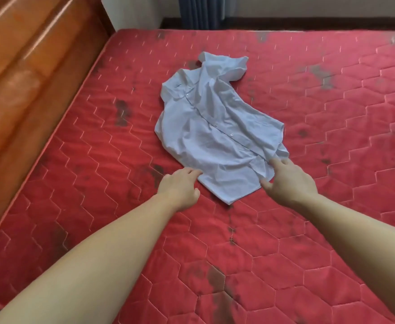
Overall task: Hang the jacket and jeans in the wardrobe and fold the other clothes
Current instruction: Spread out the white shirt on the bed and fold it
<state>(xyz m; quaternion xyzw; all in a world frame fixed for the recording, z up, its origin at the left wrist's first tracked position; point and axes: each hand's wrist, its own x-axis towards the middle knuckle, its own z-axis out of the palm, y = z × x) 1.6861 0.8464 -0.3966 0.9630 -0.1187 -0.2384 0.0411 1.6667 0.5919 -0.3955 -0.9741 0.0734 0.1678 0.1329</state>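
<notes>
Shirt: one pale blue button-up shirt (215, 127) lies crumpled on the red quilted mattress (332, 113), collar end away from me, hem end nearest my hands, placket buttons facing up.
Left hand: my left hand (180, 185) is at the near left edge of the hem, fingers curled, index and thumb tips touching the cloth; I cannot tell for sure whether I have a pinch on it yet.
Right hand: my right hand (287, 181) rests at the near right side of the hem, fingers spread and fairly straight, tips on the fabric, thumb at the lower edge.
Step in hand: I judge this to be spreading the shirt flat before folding it.
Doing it well: take both hem corners, draw them apart and toward me so the body lies smooth, then free the bunched sleeve and collar at the far end. Pull gently so the placket stays straight and the buttons do not snag.
Risk: folding over these wrinkles would set creases and give a lopsided fold.
Count: shirts one; visible buttons about three; hands two; mattress one; wooden headboard (28, 78) one, to my left; dark curtain (198, 10) one, beyond the bed.
Not in view: jacket, jeans, wardrobe.
</notes>
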